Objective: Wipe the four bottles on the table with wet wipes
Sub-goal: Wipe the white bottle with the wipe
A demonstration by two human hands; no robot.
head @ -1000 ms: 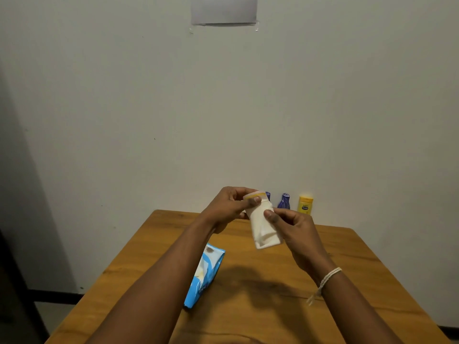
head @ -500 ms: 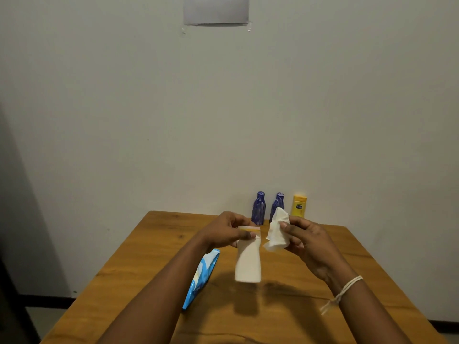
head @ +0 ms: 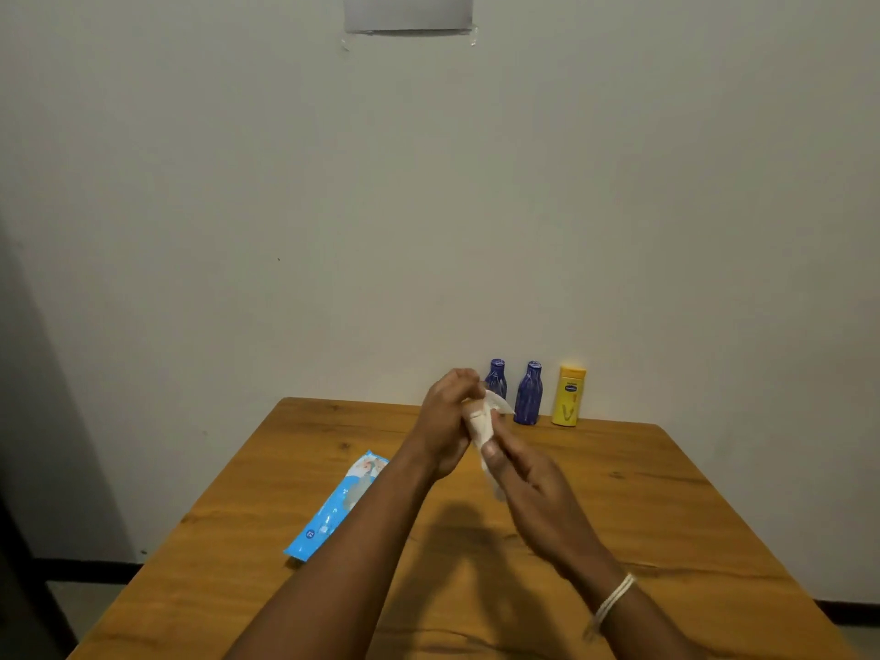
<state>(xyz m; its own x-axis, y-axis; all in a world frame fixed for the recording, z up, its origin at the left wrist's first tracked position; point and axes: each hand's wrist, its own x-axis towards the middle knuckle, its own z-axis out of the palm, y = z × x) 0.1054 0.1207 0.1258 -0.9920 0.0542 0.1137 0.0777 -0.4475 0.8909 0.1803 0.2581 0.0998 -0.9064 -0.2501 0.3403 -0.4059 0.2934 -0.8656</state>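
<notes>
Three bottles stand upright in a row along the far edge of the table (head: 666,493), toward its far right corner: two blue bottles, the left blue bottle (head: 497,381) partly hidden behind the hands and the right blue bottle (head: 528,395) in full view, with a yellow bottle (head: 567,396) just beside it on the right; the fourth, a white bottle (head: 480,423), is off the table, held in the air above its middle between both hands; the left hand (head: 445,421) has its fingers curled round the upper part of the white bottle, near the cap; the right hand (head: 516,473) closes from below and the side, its thumb pressing a wet wipe (head: 497,402) against the bottle's body, though blur makes it hard to tell wipe from bottle; a blue wipes packet (head: 338,507) lies flat near the left edge of the table, well apart from the row; judging by its look, the white bottle is small, light, stiff plastic, and it is likely to turn slippery once damp, so the firm hold belongs at the neck or cap while the wipe slides over the body; the wipe itself is soft and limp, best bunched against the fingers rather than pinched by a corner; the standing bottles look narrow and easy to tip, so each wants lifting by the body, clear of its neighbours.
</notes>
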